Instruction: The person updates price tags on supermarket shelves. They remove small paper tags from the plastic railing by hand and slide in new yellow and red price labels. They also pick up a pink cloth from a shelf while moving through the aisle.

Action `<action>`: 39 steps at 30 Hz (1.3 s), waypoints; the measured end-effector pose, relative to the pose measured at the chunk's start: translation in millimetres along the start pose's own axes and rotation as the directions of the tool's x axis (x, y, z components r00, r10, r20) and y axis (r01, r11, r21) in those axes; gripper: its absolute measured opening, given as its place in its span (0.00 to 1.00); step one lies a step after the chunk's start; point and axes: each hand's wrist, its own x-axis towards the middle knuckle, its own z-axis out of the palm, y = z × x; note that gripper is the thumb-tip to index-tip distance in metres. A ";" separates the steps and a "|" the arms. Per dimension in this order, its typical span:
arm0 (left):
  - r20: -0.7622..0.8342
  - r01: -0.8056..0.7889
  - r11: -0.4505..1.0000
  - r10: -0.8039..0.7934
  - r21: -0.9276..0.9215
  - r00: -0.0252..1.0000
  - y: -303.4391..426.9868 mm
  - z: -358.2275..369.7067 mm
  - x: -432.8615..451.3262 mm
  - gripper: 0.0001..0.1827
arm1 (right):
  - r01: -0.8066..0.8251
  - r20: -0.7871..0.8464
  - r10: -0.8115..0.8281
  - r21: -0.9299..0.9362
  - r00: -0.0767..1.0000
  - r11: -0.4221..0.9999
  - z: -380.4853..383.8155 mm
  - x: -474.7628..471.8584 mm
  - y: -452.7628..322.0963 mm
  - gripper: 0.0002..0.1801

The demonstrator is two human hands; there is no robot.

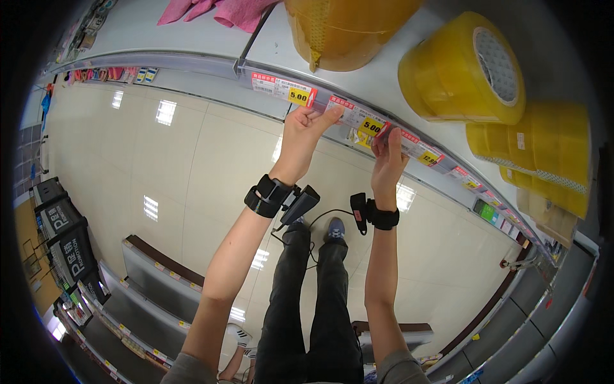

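Both hands are at the clear plastic label strip along a white shelf's front edge. My left hand pinches the strip's lower edge at a price tag, thumb on its front. Farther right, my right hand has its thumb on the strip between the tag with a yellow price field and another price tag; its fingers curl beneath. Rolls of yellowish packing tape stand on the shelf above: a large one, one on its side and stacked ones.
Pink cloth items lie on the shelf at the upper left. Low display shelves and black crates stand at the lower left. Another person's shoe shows near the bottom. A cable hangs between the wrist devices.
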 end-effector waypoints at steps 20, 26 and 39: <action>0.026 0.118 0.993 -0.118 -0.008 0.993 18.2 -2.6 -9.3 0.13 | -0.009 0.187 0.028 -0.103 0.982 0.995 9.1 -11.8 0.0 0.15; -0.064 0.058 0.991 -0.067 -0.123 0.996 19.8 -18.9 -19.1 0.12 | -0.119 0.206 0.134 -0.086 0.969 0.989 26.9 -28.0 -1.6 0.13; -0.052 0.068 0.919 -0.095 -0.388 0.994 23.8 -20.8 -16.9 0.10 | -0.131 -0.086 0.154 0.223 0.984 0.966 61.2 -32.0 4.4 0.07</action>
